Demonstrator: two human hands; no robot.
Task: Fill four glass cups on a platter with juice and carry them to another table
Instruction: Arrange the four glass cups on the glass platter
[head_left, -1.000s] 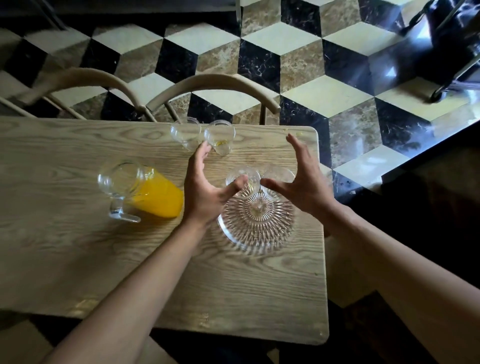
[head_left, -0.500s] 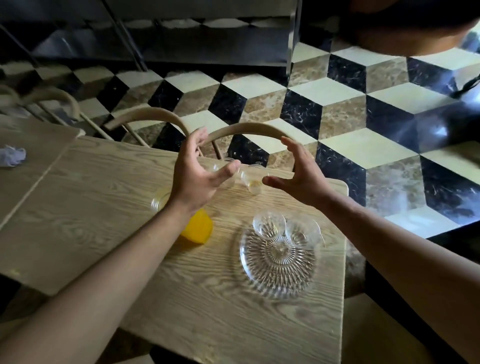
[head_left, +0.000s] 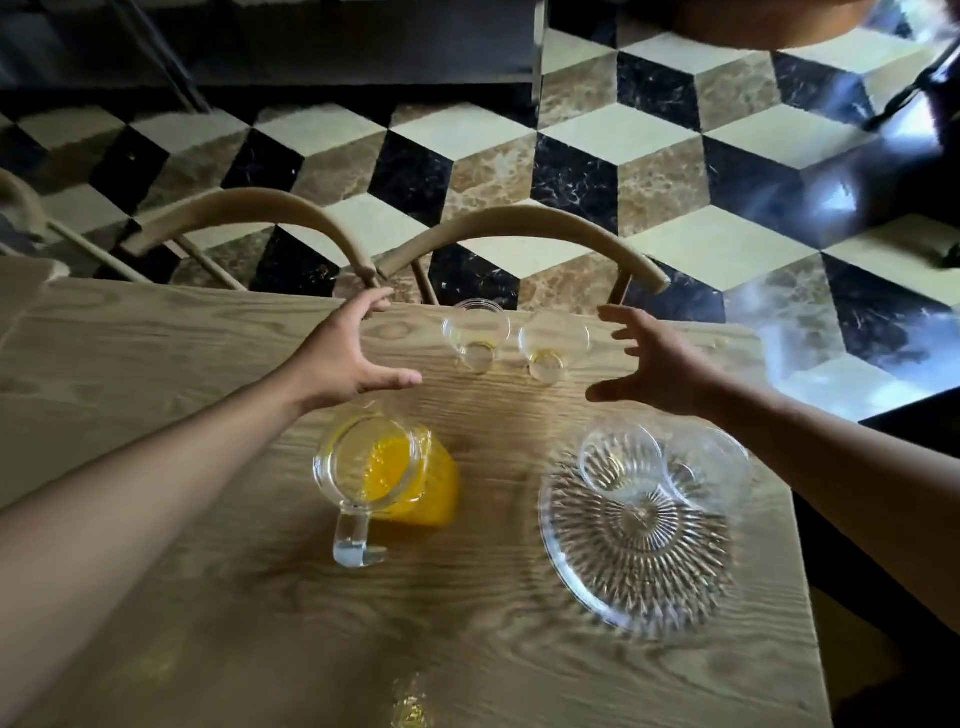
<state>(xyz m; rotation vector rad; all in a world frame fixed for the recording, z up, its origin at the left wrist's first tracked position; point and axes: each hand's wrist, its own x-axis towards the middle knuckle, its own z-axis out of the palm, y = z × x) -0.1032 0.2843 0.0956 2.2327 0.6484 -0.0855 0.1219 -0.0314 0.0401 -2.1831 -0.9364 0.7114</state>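
Hands spread wide, empty: left hand (head_left: 347, 358), right hand (head_left: 655, 366) flank two cups (head_left: 514, 340) at table's 12 o'clock. Other two on platter (head_left: 636, 551), 4 o'clock. Risk: double grab tips cups; forearm clips juice pitcher (head_left: 387, 475).

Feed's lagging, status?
Left hand, right hand open, flanking two far cups. Two cups on platter. Path clear.

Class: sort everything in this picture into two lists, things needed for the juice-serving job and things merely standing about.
Needed: glass platter; two cups on it; two cups on the table; juice pitcher; left hand; right hand.

Standing about: two chairs; tiled floor.
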